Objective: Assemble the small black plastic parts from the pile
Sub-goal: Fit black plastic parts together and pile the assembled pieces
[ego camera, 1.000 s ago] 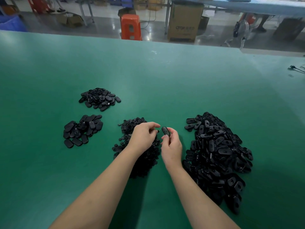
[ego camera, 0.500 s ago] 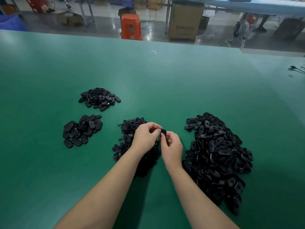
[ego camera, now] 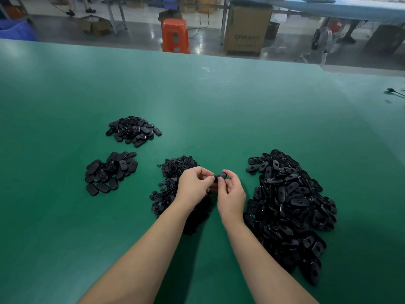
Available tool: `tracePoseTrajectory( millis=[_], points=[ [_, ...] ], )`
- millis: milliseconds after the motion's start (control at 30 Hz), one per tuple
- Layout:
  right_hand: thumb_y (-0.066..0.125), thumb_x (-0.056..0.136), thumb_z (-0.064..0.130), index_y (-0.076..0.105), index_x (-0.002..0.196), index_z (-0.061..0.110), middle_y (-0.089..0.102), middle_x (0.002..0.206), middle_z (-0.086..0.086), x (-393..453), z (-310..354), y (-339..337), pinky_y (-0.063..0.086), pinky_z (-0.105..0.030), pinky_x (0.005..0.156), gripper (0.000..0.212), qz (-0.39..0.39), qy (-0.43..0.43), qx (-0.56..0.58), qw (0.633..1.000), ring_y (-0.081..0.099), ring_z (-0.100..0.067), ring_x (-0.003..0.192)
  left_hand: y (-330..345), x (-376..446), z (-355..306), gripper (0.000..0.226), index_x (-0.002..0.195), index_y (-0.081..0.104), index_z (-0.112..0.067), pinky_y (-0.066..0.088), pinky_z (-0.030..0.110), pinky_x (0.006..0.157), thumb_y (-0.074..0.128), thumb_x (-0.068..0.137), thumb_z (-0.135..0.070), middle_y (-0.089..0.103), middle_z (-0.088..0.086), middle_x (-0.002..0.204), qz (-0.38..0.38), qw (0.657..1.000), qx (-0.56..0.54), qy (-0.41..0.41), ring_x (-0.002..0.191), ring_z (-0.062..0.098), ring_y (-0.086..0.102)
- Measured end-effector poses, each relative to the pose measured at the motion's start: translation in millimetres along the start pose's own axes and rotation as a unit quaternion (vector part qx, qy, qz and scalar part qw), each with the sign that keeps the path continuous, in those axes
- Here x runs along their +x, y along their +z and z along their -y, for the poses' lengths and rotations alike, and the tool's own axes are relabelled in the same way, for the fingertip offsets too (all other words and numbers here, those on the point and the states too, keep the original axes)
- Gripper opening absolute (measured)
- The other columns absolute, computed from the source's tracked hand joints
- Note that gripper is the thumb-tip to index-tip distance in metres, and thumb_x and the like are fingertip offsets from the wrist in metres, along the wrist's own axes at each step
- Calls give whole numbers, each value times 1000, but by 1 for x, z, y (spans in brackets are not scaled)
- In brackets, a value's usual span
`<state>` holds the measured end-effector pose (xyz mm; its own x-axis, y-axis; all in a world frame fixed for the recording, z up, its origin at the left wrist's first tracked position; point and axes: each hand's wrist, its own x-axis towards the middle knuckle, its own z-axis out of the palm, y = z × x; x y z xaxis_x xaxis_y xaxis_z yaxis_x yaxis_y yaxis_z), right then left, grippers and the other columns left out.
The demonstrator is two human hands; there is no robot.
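My right hand (ego camera: 230, 194) pinches a small black oval part (ego camera: 221, 177) between thumb and fingertips. My left hand (ego camera: 194, 186) has its fingers curled and its fingertips meet the same part from the left; whatever it holds is hidden. Both hands hover over a pile of small round black pieces (ego camera: 173, 183). A large heap of black oval shells (ego camera: 287, 207) lies to the right of my right hand.
Two smaller piles of black oval parts lie on the green table (ego camera: 219, 106): one at the left (ego camera: 110, 172) and one farther back (ego camera: 133, 130). Beyond the far edge stand an orange stool (ego camera: 175, 36) and a cardboard box (ego camera: 246, 29). A cable end (ego camera: 393, 91) lies far right.
My hands have closed together: the left fingertips moved right onto the oval part that the right hand held apart a second ago. The piles have not moved.
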<state>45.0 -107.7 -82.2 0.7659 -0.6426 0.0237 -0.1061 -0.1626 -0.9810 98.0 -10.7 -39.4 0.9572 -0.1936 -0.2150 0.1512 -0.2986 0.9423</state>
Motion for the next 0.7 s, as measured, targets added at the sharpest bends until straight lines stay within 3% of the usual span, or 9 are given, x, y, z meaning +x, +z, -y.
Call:
tracePoseTrajectory(
  millis=[133,267,367,533,600,700],
  points=[
    [53,101,14,56,100,37,74,84,12,-1,2,-1,55,-23,76,23,-5,-3,-22,1000,71,-3,80,3,1,-1,11,80,71,-18,48,25,55,73,88,-10,70,-2,70,-13,999,29,-6,50,6,59],
    [52,102,14,57,100,30,70,86,13,0,4,-2,45,-5,68,17,-11,1,-33,999,66,7,78,7,2,-7,13,77,69,-19,54,31,61,72,87,-10,71,0,73,-26,998,60,-1,56,13,63],
    [52,102,13,59,101,24,70,91,8,0,4,-2,43,-5,68,13,-11,3,-32,999,64,3,82,9,1,-11,13,76,68,-20,60,37,73,70,86,-11,73,0,78,-30,995,93,8,68,18,67],
    [54,101,10,58,98,21,67,85,17,0,5,-3,41,-3,67,12,-7,-2,-21,1000,60,16,79,10,0,-13,7,82,72,-17,59,38,79,69,86,-12,73,-1,82,-19,993,119,17,80,19,71],
    [54,100,10,57,97,22,66,85,18,0,4,-3,41,-3,67,13,-8,-5,-19,1000,61,14,79,8,1,-14,6,81,72,-17,58,34,77,71,86,-13,73,-2,80,-18,991,131,23,79,17,70],
    [52,101,10,56,98,23,70,90,9,2,3,-3,47,-9,73,14,-5,-2,-14,1000,67,-2,86,8,2,-15,7,78,71,-20,55,30,73,75,83,-16,72,-3,77,-27,989,145,30,75,16,68]
  ],
)
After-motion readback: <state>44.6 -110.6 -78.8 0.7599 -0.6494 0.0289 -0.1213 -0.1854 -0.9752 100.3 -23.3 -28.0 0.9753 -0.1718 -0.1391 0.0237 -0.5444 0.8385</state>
